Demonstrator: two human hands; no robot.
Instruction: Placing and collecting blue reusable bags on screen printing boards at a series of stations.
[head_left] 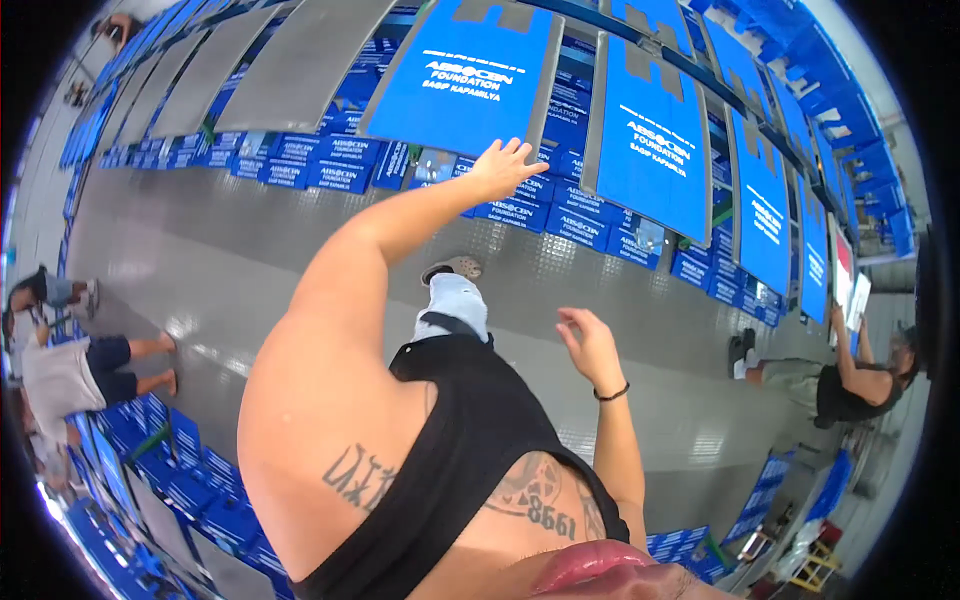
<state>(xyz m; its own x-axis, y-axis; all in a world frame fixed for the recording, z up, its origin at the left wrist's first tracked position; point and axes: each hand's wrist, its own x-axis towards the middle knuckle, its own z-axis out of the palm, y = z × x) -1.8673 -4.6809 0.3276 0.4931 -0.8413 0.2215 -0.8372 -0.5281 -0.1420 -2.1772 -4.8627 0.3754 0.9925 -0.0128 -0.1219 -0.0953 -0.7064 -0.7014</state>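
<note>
My left arm stretches forward, and my left hand [505,170] is at the lower right edge of a blue printed panel [465,110] with a grey border. Its fingers are spread, with nothing seen held in them; whether they press on the panel I cannot tell. Below and behind that panel sit stacked blue boxes [512,213] with white print. My right hand [590,350] hangs over the grey floor, fingers apart and loosely bent, holding nothing. A dark bracelet circles that wrist. To the right of my left hand hangs a second blue panel [650,140].
More blue panels [762,200] and plain grey panels [300,65] line the long rack. A person [860,385] at the far right handles a board. Another person [75,375] stands at the left. More blue boxes [215,495] lie behind me across the shiny floor [200,260].
</note>
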